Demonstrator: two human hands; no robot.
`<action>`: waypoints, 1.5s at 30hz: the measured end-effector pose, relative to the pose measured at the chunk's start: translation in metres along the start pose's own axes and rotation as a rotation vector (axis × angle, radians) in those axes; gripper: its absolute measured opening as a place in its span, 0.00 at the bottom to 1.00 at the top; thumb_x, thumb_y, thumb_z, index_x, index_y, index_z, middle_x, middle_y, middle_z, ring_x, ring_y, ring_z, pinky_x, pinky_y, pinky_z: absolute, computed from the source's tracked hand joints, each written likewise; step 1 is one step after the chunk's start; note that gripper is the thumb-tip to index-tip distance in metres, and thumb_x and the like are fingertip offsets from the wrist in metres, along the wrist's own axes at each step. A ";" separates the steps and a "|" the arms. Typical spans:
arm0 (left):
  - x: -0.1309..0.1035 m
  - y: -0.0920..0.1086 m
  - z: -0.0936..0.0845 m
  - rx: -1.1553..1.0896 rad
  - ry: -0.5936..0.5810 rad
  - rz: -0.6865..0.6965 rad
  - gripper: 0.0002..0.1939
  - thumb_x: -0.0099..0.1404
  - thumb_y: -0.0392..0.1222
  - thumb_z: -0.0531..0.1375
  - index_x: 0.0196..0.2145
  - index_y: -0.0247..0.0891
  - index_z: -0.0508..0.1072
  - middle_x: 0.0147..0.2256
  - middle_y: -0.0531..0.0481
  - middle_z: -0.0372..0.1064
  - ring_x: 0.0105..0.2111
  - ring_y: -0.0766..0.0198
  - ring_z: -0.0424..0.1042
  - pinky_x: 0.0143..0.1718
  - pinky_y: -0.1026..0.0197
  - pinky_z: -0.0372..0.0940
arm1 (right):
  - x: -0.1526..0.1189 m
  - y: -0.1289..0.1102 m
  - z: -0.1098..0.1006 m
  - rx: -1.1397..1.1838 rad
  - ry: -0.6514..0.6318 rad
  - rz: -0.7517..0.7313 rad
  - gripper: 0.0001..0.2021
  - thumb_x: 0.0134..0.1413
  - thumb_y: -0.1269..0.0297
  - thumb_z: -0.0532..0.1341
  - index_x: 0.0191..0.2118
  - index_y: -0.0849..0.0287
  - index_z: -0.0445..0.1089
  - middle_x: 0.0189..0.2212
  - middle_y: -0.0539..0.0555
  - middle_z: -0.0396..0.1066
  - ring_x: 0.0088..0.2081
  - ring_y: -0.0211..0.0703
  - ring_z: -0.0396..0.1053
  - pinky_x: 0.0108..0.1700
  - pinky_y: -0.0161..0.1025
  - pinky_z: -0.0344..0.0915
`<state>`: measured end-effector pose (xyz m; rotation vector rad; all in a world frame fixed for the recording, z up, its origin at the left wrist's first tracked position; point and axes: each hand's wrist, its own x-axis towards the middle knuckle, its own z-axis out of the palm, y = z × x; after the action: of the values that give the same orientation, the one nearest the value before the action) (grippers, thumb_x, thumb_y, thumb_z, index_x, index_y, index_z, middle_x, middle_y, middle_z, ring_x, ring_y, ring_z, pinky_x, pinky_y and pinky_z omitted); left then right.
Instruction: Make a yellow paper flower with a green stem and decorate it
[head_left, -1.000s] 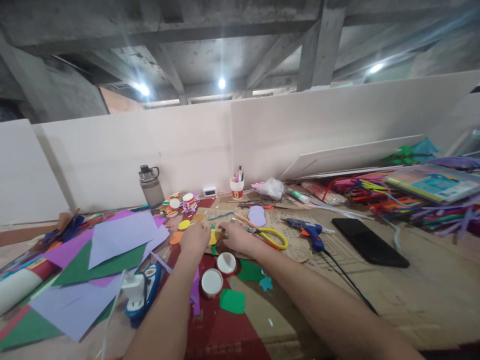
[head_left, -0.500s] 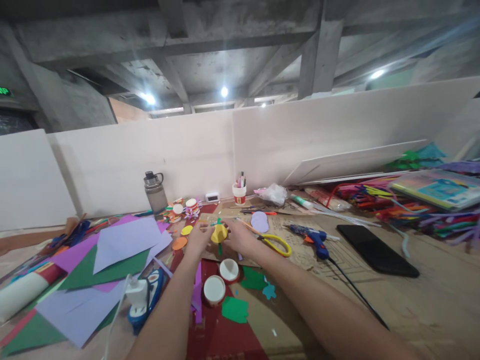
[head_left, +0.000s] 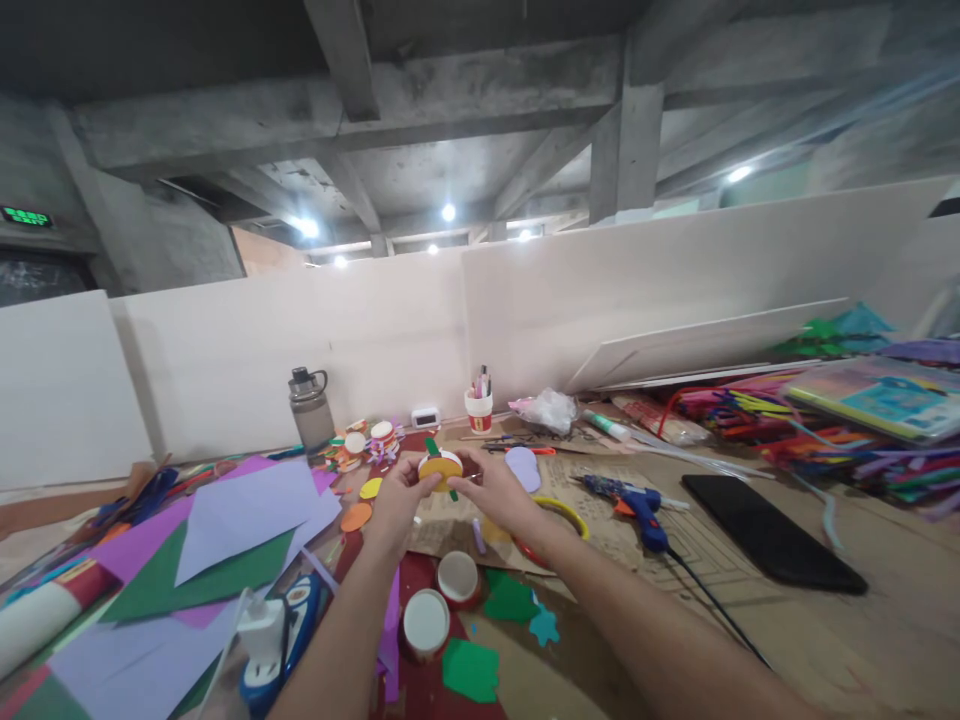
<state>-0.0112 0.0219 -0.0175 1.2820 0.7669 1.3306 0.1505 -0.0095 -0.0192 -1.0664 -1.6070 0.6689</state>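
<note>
The left hand [head_left: 400, 494] and right hand [head_left: 498, 490] are pinching opposite sides of the yellow disc [head_left: 441, 470], probably to steady it, their grip leaving its face and green strip [head_left: 430, 447] showing. Two cups [head_left: 427, 620] are standing on the near side, clear of both hands.

Bare concrete ceiling [head_left: 480, 90] with bright lights [head_left: 448, 212], high above the grip.
White panels [head_left: 375, 330] stand beyond the grip; far to its left glows a green sign [head_left: 26, 216].
</note>
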 end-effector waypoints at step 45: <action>-0.007 0.004 0.004 -0.031 -0.082 -0.064 0.22 0.51 0.56 0.68 0.33 0.33 0.78 0.27 0.48 0.72 0.24 0.68 0.66 0.22 0.68 0.56 | 0.009 0.007 0.003 0.472 0.160 0.155 0.15 0.42 0.54 0.67 0.32 0.59 0.72 0.27 0.51 0.73 0.24 0.37 0.65 0.27 0.35 0.59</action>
<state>-0.0092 0.0135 -0.0142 1.2696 0.7218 1.2267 0.1496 0.0021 -0.0216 -0.8705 -1.1573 0.9835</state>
